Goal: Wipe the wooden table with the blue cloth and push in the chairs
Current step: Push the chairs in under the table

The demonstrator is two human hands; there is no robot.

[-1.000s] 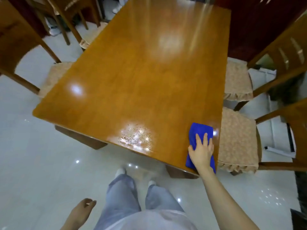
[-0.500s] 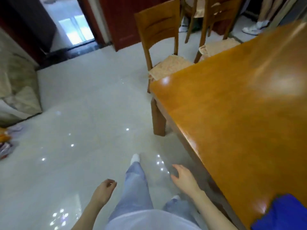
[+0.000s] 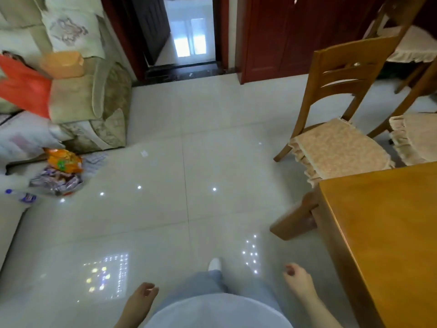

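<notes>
The wooden table (image 3: 387, 223) fills the lower right, only its near corner in view. A wooden chair (image 3: 340, 129) with a beige cushion stands at the table's far side, pulled out from it. A second cushioned chair (image 3: 416, 136) shows at the right edge. My left hand (image 3: 139, 301) hangs empty at the bottom centre with loosely curled fingers. My right hand (image 3: 299, 281) hangs empty just left of the table edge, fingers relaxed. The blue cloth is out of view.
A pale tiled floor (image 3: 189, 197) stretches ahead. A beige sofa (image 3: 89, 100) stands at the left with snack bags (image 3: 61, 169) on the floor beside it. A doorway (image 3: 189, 43) and dark red doors (image 3: 279, 39) lie ahead. Another chair (image 3: 409, 43) stands at top right.
My right hand has let go of the blue cloth and dropped to my side. My view has swung left, away from the tabletop, toward the floor and the pulled-out chair.
</notes>
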